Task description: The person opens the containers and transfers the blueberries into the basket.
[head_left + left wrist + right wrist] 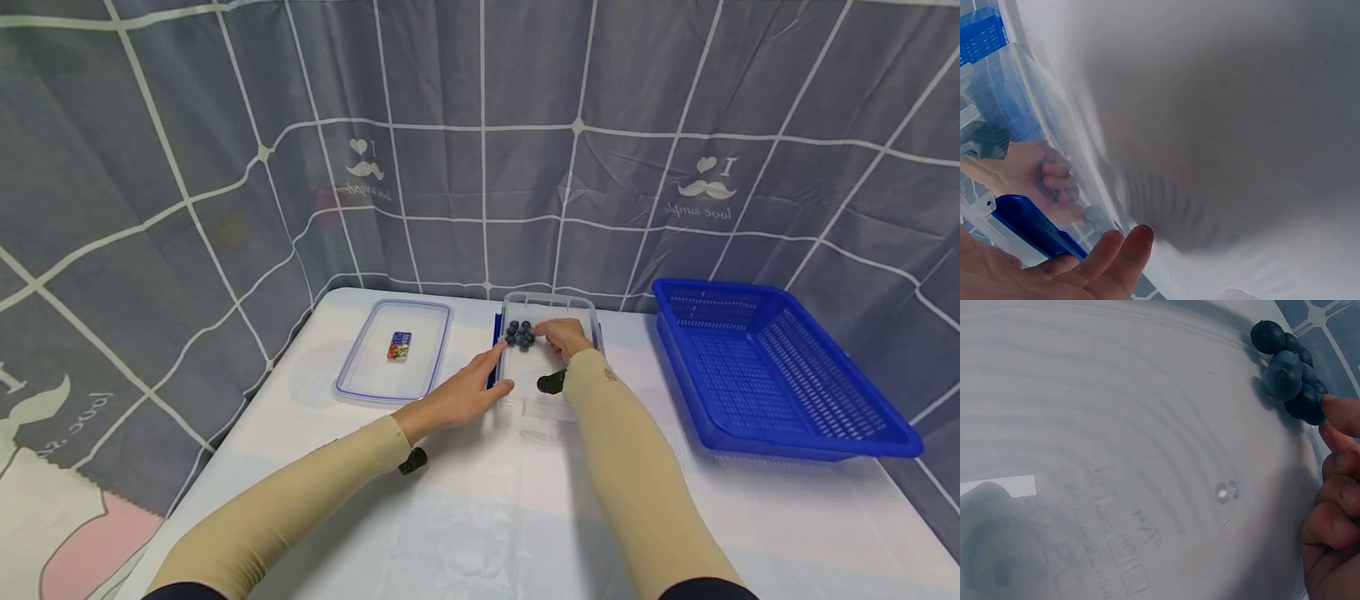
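A bunch of dark blue grapes [521, 335] lies inside a clear plastic box [551, 300] with blue side latches. My right hand [564, 336] reaches into this box. Its thumb and index finger pinch the end of the bunch [1285, 375] in the right wrist view, while the other fingers of the right hand [1338, 500] are curled. My left hand [461, 393] is at the box's left side, fingers extended beside the blue latch [1035, 225]. Whether its fingertips touch the wall is hard to tell.
A clear lid [375, 379] with a blue rim and a colourful label [400, 346] lies left of the box. A blue perforated basket [780, 367] stands at the right. Grey gridded curtains [525, 175] rise behind the white table [465, 533].
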Demonstrator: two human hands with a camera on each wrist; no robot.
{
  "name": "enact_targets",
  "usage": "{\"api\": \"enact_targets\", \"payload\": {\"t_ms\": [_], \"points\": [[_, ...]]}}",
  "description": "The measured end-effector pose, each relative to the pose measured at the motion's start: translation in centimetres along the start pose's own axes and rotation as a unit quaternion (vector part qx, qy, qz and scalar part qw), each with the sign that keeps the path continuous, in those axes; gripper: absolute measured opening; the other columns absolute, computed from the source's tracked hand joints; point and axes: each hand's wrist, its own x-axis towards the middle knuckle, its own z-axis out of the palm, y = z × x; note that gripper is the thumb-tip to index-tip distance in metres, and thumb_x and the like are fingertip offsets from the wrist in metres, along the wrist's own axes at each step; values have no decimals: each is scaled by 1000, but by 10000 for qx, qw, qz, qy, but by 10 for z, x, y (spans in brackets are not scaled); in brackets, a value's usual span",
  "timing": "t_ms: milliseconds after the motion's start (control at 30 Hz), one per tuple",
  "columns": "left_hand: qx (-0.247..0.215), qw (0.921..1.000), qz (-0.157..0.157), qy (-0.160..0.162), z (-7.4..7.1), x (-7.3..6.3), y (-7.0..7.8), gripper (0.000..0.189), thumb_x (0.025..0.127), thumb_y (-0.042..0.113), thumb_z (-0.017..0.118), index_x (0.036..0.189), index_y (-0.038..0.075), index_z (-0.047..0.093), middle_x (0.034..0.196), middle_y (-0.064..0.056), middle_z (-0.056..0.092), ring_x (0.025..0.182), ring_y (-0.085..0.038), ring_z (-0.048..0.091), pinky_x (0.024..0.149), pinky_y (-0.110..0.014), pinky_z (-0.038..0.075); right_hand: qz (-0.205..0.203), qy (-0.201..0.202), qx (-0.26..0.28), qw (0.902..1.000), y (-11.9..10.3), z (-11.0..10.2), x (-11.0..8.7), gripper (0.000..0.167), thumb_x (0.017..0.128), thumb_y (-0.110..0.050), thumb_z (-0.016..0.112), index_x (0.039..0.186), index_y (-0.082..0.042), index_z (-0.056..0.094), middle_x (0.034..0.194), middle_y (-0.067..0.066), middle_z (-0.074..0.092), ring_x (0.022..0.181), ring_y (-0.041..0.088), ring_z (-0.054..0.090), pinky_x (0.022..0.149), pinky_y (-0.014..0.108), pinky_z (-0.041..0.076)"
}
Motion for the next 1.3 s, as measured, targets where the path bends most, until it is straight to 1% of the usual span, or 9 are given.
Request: {"api": "enact_targets", "payload": {"t_ms": [67, 133, 300, 433, 600, 700, 1000, 1200, 1300], "points": [[-4, 10000, -12, -16, 0, 0, 0, 79, 102, 64, 37, 164, 29, 2, 169, -7, 16, 152, -30, 28, 122, -49, 27, 13, 31, -49, 10000, 0, 0, 0, 19, 85, -16, 77, 83, -9, 60, 55, -4, 42, 49, 11, 36, 48, 26, 31], [-15, 10000, -10, -29, 0, -1, 0, 80, 102, 64, 37, 164, 29, 2, 169, -7, 16, 152, -30, 27, 122, -49, 27, 17, 41, -81, 10000, 0, 1, 0, 22, 85, -17, 77, 79, -10, 57, 53, -4, 40, 49, 12, 35, 48, 27, 30], [-64, 10000, 66, -13, 0, 0, -1, 81, 102, 63, 38, 164, 25, 3, 169, -8, 16, 152, -31, 27, 122, -50, 27, 31, 54, -143, 9999, 0, 1, 3, 23, 86, -18, 78, 78, -10, 58, 50, -5, 39, 48, 12, 35, 48, 28, 30], [-10, 9999, 108, -4, 0, 1, -2, 80, 103, 63, 38, 164, 26, 3, 169, -7, 16, 152, -29, 26, 122, -49, 27, 37, 76, -268, 9996, -1, 1, 1, 26, 86, -20, 77, 75, -11, 55, 50, -5, 38, 48, 12, 36, 49, 27, 31], [21, 10000, 75, -21, 1, 1, -1, 79, 103, 63, 37, 164, 29, 1, 169, -6, 15, 153, -29, 25, 122, -49, 26, 101, 48, -365, 9993, -2, 0, 1, 27, 87, -20, 75, 72, -11, 55, 51, -3, 39, 49, 13, 37, 50, 28, 32], [9, 10000, 57, -29, 1, 0, -1, 78, 103, 63, 37, 163, 30, 0, 169, -6, 15, 153, -29, 25, 122, -49, 26, 108, 55, -386, 9992, -2, 0, 1, 25, 87, -21, 75, 73, -11, 56, 52, -3, 39, 50, 13, 37, 51, 28, 32], [-24, 9999, 115, -23, 0, 0, -1, 78, 103, 63, 37, 164, 29, 2, 169, -8, 16, 152, -30, 27, 122, -49, 27, 26, 22, -529, 9986, -4, 0, 0, 22, 89, -20, 75, 86, -5, 59, 51, -4, 39, 49, 12, 37, 50, 28, 33], [-14, 9999, 124, -6, 2, 2, -4, 79, 102, 64, 36, 164, 29, 1, 169, -8, 16, 152, -31, 26, 122, -49, 27, -16, 76, -459, 9989, -4, -1, 0, 23, 88, -22, 75, 89, -5, 60, 54, -3, 41, 51, 13, 38, 50, 29, 34], [6, 9999, 104, 22, 3, 2, -5, 79, 102, 65, 35, 164, 29, 1, 169, -8, 16, 152, -31, 26, 122, -50, 27, -52, 99, -421, 9991, -4, -1, -1, 24, 89, -23, 75, 93, -4, 61, 56, -3, 40, 51, 14, 37, 50, 29, 33]]}}
